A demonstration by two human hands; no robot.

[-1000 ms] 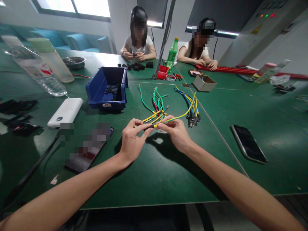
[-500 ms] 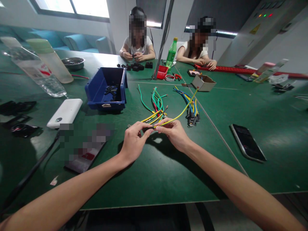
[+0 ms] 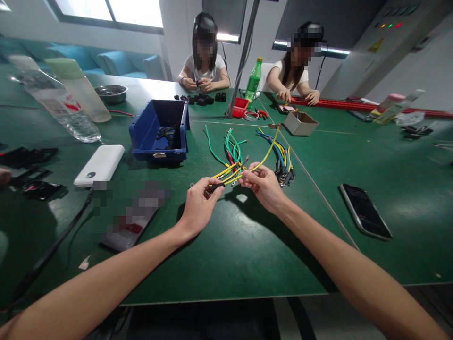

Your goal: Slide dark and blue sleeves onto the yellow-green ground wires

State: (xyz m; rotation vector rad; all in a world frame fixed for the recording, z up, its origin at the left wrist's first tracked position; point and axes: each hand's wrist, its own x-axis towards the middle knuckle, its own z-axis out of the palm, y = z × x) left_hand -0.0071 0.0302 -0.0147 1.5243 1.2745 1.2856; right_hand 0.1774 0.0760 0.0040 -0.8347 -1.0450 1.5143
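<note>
L hand [image 3: 198, 204] pinched black sleeve [image 3: 216, 187], R hand [image 3: 264, 186] pinched yellow wire [image 3: 268, 157], prob. light + bendy, best held nr sleeve.

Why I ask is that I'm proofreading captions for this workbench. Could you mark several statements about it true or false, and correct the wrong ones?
1. The left hand pinches a short black piece. True.
2. The right hand holds a blue wire. False: it holds a yellow wire.
3. The blue bin has small black parts in it. True.
4. The phone lies between the two hands. False: it lies to the right of both.
5. The green bottle has a yellow cap. True.
</note>
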